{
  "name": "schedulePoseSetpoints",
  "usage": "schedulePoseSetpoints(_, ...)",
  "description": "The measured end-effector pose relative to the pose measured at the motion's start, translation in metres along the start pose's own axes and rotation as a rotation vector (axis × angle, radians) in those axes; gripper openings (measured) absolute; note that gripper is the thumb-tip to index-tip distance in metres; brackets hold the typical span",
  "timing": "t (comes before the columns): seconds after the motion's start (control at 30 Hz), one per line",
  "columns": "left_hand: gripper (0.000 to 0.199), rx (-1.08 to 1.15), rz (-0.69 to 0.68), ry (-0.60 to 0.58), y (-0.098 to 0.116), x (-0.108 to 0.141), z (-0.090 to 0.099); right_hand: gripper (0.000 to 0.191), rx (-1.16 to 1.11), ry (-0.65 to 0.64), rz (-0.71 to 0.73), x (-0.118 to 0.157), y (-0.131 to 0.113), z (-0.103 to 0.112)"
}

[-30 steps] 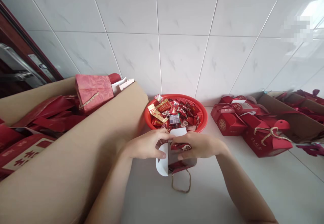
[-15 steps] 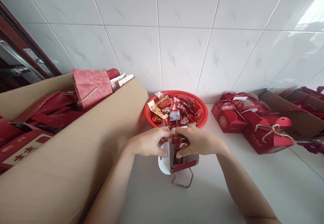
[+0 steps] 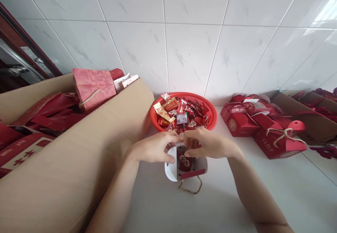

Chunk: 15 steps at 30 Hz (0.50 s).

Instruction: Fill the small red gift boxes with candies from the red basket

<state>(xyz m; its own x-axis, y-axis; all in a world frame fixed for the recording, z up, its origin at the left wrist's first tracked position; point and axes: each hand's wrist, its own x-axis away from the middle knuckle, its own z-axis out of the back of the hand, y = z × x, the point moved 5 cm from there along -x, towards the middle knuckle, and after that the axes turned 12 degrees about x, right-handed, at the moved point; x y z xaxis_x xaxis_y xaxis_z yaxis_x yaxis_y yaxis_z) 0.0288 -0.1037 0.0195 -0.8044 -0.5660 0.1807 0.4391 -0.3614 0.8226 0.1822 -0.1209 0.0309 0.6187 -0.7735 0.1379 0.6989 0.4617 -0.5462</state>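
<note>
A small gift box (image 3: 172,170), white inside and red outside, stands open on the pale surface with red-wrapped candies (image 3: 184,160) in it and a rope handle (image 3: 191,192) at its near side. My left hand (image 3: 158,148) grips the box's far left side between thumb and fingers. Over the box's far right side is my right hand (image 3: 202,143), its fingers curled and thumb pointing left; nothing shows between them. Just beyond both hands sits a red basket (image 3: 213,115) of mixed wrapped candies.
On the left, a large cardboard box (image 3: 116,120) holds red and pink gift boxes. Closed red gift boxes (image 3: 273,134) stand at the right, beside another cardboard box (image 3: 292,115) with red items. A tiled wall (image 3: 192,57) rises behind.
Candies that were under my right hand now lie lower inside the gift box. My right hand's fingers have curled in and moved up slightly; my left hand has hardly moved.
</note>
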Motion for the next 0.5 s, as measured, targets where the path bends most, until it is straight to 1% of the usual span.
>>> schedulePoseSetpoints(0.07, 0.053, 0.016, -0.001, -0.006, 0.001, 0.0, -0.001, 0.015, -0.002, -0.006, 0.032, 0.002, -0.002, 0.0)
schedulePoseSetpoints(0.13, 0.051, 0.032, 0.006, -0.01, 0.001, 0.0, -0.001, 0.02, -0.042, 0.006, 0.007, 0.003, -0.002, 0.001)
schedulePoseSetpoints(0.23, 0.046, 0.034, 0.005, -0.008, 0.004, 0.0, -0.001, 0.03, -0.262, 0.024, -0.032, 0.003, -0.003, 0.001)
schedulePoseSetpoints(0.27, 0.042, 0.028, 0.005, -0.006, 0.005, 0.001, -0.001, 0.032, -0.353, 0.03, -0.013, 0.002, -0.005, 0.002)
schedulePoseSetpoints(0.33, 0.034, 0.012, 0.01, 0.0, 0.007, 0.002, -0.002, 0.033, -0.504, 0.031, 0.07, 0.003, -0.01, 0.003)
schedulePoseSetpoints(0.43, 0.025, 0.009, 0.021, 0.008, 0.012, 0.005, -0.004, 0.023, -0.634, -0.017, 0.202, 0.006, -0.019, 0.004)
schedulePoseSetpoints(0.5, 0.024, 0.009, 0.025, 0.005, 0.015, 0.007, -0.004, 0.016, -0.674, -0.051, 0.249, 0.008, -0.022, 0.004)
